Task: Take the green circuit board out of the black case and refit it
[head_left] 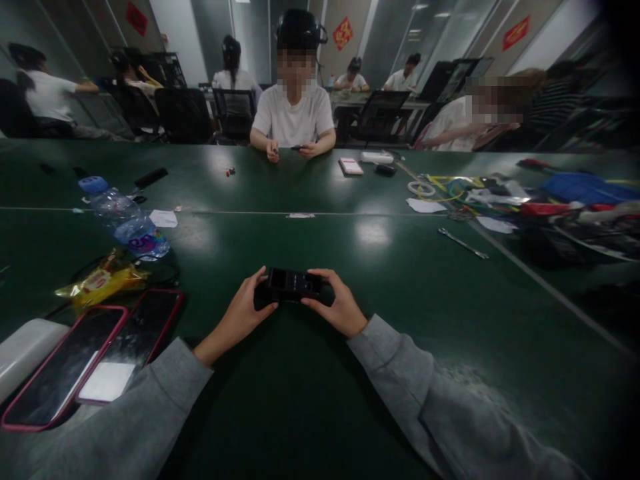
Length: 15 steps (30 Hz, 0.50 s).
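Observation:
A small black box-shaped device [294, 285] with a dark panel at its left end and small light marks in its middle is held between my two hands, at or just above the green tabletop. My left hand [245, 301] pinches its left end, thumb along the near side and fingers at the far side. On the right end, my right hand [341, 303] grips it the same way. What the device is, I cannot make out.
On the green table [300, 400], two red-edged phones [65, 367], a yellow wrapper [103, 283] and a plastic bottle [125, 217] lie left. A wrench [463, 243] and heaped cables [500, 193] lie right. A person [295, 110] sits opposite, handling small objects.

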### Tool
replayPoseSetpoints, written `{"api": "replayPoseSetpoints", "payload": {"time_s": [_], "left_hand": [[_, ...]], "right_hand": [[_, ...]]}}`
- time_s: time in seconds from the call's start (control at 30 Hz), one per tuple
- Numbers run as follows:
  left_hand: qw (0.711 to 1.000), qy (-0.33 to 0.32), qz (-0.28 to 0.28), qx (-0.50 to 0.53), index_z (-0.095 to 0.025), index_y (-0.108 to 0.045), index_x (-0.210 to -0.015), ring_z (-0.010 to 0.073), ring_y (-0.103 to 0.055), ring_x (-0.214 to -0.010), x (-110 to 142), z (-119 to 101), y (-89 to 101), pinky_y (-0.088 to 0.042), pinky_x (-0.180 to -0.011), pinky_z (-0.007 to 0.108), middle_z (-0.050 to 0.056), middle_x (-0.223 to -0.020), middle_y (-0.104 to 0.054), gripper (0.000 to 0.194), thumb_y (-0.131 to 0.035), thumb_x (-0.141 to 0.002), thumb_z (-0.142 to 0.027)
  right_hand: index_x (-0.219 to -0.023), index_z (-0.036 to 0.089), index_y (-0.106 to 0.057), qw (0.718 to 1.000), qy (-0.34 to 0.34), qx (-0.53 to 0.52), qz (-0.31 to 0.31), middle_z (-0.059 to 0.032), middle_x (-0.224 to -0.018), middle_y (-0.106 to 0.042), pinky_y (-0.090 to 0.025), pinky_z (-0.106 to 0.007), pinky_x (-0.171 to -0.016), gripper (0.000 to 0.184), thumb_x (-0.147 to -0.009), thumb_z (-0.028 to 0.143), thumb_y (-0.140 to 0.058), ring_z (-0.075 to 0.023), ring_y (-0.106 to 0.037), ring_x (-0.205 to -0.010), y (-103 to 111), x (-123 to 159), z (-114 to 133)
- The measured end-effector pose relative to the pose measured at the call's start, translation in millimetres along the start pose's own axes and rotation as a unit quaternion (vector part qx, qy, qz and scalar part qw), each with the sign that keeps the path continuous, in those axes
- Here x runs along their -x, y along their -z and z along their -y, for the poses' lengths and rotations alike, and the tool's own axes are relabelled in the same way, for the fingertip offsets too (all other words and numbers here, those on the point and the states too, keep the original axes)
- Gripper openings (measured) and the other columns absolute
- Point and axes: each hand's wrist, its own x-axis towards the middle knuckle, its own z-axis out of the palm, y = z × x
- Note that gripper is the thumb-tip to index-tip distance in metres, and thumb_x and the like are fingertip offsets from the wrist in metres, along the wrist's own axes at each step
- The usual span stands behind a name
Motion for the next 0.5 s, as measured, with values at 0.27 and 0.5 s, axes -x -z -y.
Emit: {"api": "replayPoseSetpoints", "payload": {"time_s": [0.27, 0.5], "left_hand": [[1.0, 0.004, 0.008, 0.013, -0.027, -0.02, -0.148, 0.0299, -0.044, -0.131, 1, -11, 4.7, -0.035, -0.107, 0.056, 0.013, -0.141, -0.044, 0.083, -0.068, -0.081, -0.038], [1.0, -0.013, 0.017, 0.008, -0.029, -0.026, -0.146, 0.0301, -0.042, -0.133, 0, -12, 4.6, -0.033, -0.109, 0.055, 0.012, -0.144, -0.044, 0.081, -0.07, -0.079, -0.042]], "right_hand": [[-0.119, 0.025, -0.049, 0.999, -0.026, -0.011, 0.028, -0.0077, -0.116, -0.058, -0.049, -0.049, -0.095, 0.051, -0.075, 0.028, -0.075, -0.0255, -0.059, -0.109, -1, -1, -5], [-0.124, 0.025, -0.045, 0.996, -0.045, -0.012, 0.071, -0.0081, -0.12, -0.056, -0.048, -0.048, -0.097, 0.052, -0.079, 0.028, -0.071, -0.0242, -0.057, -0.111, -2, 0, -11]]}}
